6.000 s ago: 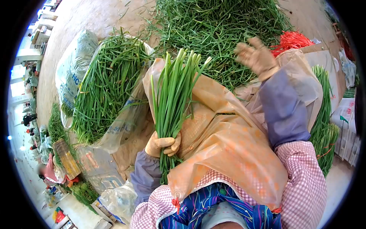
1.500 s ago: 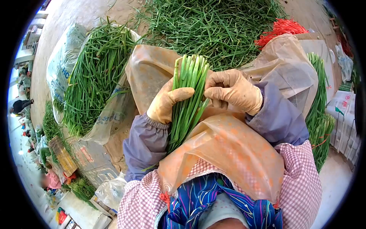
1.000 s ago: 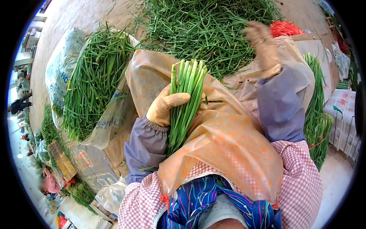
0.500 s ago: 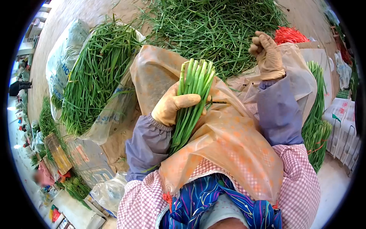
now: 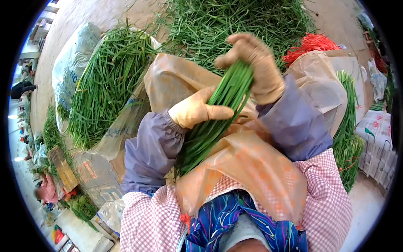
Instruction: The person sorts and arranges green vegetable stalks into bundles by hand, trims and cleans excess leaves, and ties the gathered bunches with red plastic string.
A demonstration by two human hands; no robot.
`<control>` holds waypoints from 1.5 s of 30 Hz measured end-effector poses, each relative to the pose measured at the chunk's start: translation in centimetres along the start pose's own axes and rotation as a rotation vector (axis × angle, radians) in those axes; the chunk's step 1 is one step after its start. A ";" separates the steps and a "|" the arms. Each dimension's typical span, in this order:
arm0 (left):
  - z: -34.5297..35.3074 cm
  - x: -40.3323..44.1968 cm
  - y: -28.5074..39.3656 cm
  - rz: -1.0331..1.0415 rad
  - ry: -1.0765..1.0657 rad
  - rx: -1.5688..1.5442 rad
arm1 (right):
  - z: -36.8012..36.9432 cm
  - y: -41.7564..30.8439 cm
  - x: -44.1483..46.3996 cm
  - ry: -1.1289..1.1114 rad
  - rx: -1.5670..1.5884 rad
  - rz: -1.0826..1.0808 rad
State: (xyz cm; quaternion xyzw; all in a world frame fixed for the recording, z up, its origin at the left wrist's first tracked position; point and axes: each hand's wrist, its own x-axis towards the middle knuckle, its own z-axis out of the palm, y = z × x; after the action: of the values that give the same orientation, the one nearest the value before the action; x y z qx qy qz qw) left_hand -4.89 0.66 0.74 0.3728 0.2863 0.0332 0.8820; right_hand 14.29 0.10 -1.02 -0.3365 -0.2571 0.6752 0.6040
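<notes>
Across my lap slants a bunch of long green leafy stalks (image 5: 210, 124), like garlic greens. My left hand (image 5: 195, 110), in a tan glove, is closed around the middle of it, thumb over the front. At the bunch's upper end is my right hand (image 5: 254, 67), gloved the same way and smeared by motion. Its thumb and fingers are apart, and it covers the stalk tips. A translucent apron with orange spots (image 5: 252, 161) lies under the bunch.
A big heap of loose greens (image 5: 235, 21) lies ahead on the floor. More greens (image 5: 109, 75) fill an opened plastic bag at left. Red ties (image 5: 310, 47) lie ahead right, beside finished bundles (image 5: 348, 147) and a white crate (image 5: 375, 134). A person in pink (image 5: 49, 190) is far left.
My right hand has swung left and inward from beside the red ties to the bunch's upper end. My left hand still grips the bunch, whose pale cut ends are now covered.
</notes>
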 end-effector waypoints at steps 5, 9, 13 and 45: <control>-1.0 0.3 0.0 -0.122 -0.143 0.269 | -11.4 -10.5 3.3 0.199 -0.026 -0.318; -1.2 -0.9 0.5 -0.147 -0.083 0.408 | -19.2 -17.5 2.3 0.165 -0.048 -0.555; -1.3 -1.8 1.4 -0.270 -0.035 0.502 | -19.4 -19.3 0.4 0.223 -0.158 -0.682; 4.7 14.2 8.0 0.511 -0.184 0.566 | -6.6 -8.4 -0.6 0.061 0.076 -0.296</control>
State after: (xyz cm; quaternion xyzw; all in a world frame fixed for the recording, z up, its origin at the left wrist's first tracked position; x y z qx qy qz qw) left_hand 10.67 7.25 2.00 0.6622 0.1020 0.1379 0.7295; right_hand 24.78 0.25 1.12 -0.2921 -0.2597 0.5776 0.7167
